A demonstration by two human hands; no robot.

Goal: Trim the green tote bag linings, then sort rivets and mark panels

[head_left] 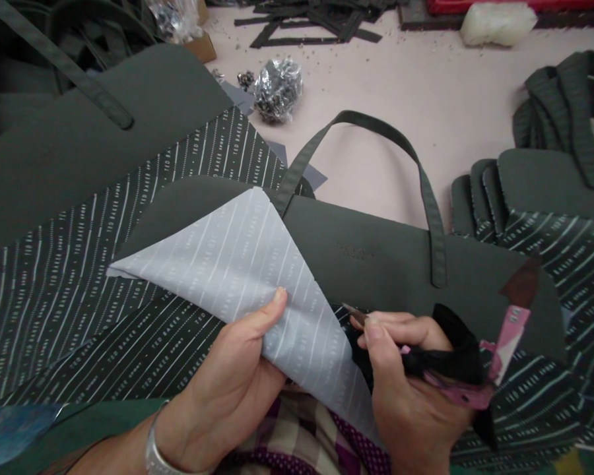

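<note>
A dark green tote bag (376,257) with a looped strap handle (428,198) lies across my lap and the table. Its striped printed panel is folded back, showing the pale grey underside (237,264). My left hand (228,389) pinches the lower edge of that folded flap, thumb on top. My right hand (406,389) is closed around small scissors (450,369) with black and pink wrapped handles. The blade tip points left at the bag's edge, close to the flap.
More dark bags with striped panels are stacked at left (79,145) and at right (544,198). A crinkled clear packet of metal parts (277,89) and dark strips (317,23) lie on the pink table (426,86). A white bundle (497,23) sits at the far edge.
</note>
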